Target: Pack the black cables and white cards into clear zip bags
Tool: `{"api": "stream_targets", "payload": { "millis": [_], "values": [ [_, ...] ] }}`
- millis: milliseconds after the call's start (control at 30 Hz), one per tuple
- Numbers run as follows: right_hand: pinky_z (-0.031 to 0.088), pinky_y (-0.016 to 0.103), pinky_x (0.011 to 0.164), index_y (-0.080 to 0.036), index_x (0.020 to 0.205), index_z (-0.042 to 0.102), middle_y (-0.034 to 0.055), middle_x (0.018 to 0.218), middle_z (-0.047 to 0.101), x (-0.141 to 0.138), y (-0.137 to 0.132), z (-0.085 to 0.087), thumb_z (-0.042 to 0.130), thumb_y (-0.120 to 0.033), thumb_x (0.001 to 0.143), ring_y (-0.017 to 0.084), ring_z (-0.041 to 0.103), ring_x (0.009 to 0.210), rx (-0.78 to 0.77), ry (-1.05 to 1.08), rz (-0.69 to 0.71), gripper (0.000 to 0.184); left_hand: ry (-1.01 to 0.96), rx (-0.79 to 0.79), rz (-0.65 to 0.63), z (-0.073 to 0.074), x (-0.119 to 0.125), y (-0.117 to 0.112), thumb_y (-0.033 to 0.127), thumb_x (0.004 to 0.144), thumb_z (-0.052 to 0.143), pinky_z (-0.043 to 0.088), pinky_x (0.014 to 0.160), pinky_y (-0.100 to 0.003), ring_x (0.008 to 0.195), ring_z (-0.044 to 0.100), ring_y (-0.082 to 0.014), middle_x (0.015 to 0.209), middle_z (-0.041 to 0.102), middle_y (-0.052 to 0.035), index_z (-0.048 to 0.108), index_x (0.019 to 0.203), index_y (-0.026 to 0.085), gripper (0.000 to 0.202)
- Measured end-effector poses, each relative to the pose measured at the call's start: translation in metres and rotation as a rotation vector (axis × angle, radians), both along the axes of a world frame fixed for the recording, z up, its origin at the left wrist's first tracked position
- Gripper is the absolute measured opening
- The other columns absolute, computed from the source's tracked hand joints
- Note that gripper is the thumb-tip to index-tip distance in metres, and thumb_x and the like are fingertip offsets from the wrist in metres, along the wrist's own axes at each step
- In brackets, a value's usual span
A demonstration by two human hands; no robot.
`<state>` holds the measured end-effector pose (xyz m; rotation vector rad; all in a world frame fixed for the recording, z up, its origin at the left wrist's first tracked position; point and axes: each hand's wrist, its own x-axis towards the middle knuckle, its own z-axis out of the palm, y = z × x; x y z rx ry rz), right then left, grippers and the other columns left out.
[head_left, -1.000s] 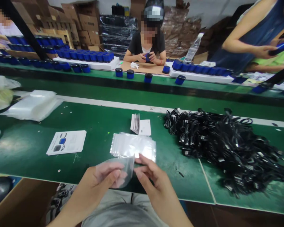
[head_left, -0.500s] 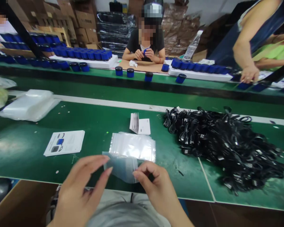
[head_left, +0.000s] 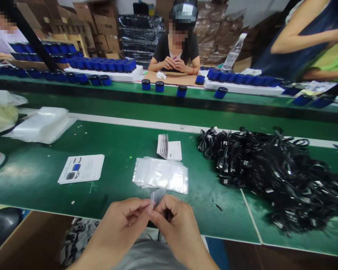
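Plastic bag [head_left: 158,195], just one, pinched by two hands [head_left: 122,225] [head_left: 178,225], one bag stack [head_left: 157,172], one open booklet [head_left: 174,150]

Left hand [head_left: 125,222] and right hand [head_left: 177,221] side by side, each pinching; fingertips [head_left: 149,208] meeting, forearms [head_left: 91,255] angled inward.

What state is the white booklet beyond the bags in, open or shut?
Open: the booklet has leaves fanned upright at left and a flat page at right.
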<state>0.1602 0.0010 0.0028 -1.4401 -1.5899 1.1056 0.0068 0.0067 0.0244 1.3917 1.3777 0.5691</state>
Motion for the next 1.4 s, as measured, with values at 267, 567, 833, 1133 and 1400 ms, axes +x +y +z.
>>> {"api": "stream_targets", "payload": {
  "millis": [267, 567, 833, 1133, 1400],
  "values": [
    [0.033, 0.019, 0.050, -0.018, 0.059, 0.051, -0.0062, 0.056, 0.052, 0.000, -0.002, -0.001, 0.070, -0.017, 0.075, 0.009, 0.047, 0.053, 0.016, 0.034, 0.030, 0.025, -0.007, -0.089, -0.074, 0.009, 0.001, 0.009, 0.032, 0.083, 0.050, 0.039, 0.053, -0.021, 0.058, 0.053, -0.0128, 0.059, 0.058, 0.0021, 0.065, 0.066, 0.016, 0.029],
    [0.046, 0.023, 0.060, -0.018, 0.081, 0.059, 0.0018, 0.076, 0.063, 0.003, -0.008, -0.001, 0.054, -0.013, 0.082, 0.015, 0.061, 0.067, 0.239, -0.068, -0.001, 0.008, 0.034, -0.061, -0.057, 0.003, -0.001, 0.009, 0.030, 0.080, 0.054, 0.048, 0.060, -0.023, 0.066, 0.063, -0.0163, 0.068, 0.069, -0.0007, 0.068, 0.073, 0.017, 0.020],
    [0.037, 0.026, 0.047, -0.018, 0.079, 0.061, 0.0019, 0.064, 0.063, -0.007, -0.011, -0.005, 0.041, -0.013, 0.089, 0.017, 0.058, 0.050, 0.559, -0.369, -0.103, 0.023, 0.166, 0.184, -0.044, -0.008, 0.011, 0.000, 0.027, 0.086, 0.046, 0.047, 0.056, -0.021, 0.057, 0.060, -0.0124, 0.064, 0.061, 0.0033, 0.052, 0.070, 0.021, 0.018],
    [0.035, 0.026, 0.054, -0.019, 0.073, 0.060, 0.0007, 0.061, 0.061, -0.009, -0.002, 0.001, 0.042, -0.012, 0.089, 0.016, 0.054, 0.053, 0.591, -0.398, -0.057, 0.025, 0.031, 0.115, -0.067, -0.029, 0.009, -0.006, 0.034, 0.094, 0.034, 0.036, 0.052, -0.019, 0.055, 0.040, -0.0102, 0.063, 0.043, 0.0064, 0.043, 0.074, 0.021, 0.026],
    [0.029, 0.024, 0.050, -0.020, 0.058, 0.051, -0.0021, 0.051, 0.054, 0.008, 0.028, 0.019, 0.047, -0.019, 0.082, 0.013, 0.049, 0.046, 0.287, -0.457, -0.061, 0.024, 0.131, 0.298, 0.039, -0.035, -0.002, 0.002, 0.020, 0.079, 0.044, 0.030, 0.047, -0.019, 0.047, 0.035, -0.0091, 0.051, 0.036, 0.0080, 0.041, 0.060, 0.021, 0.019]
  ]
}}
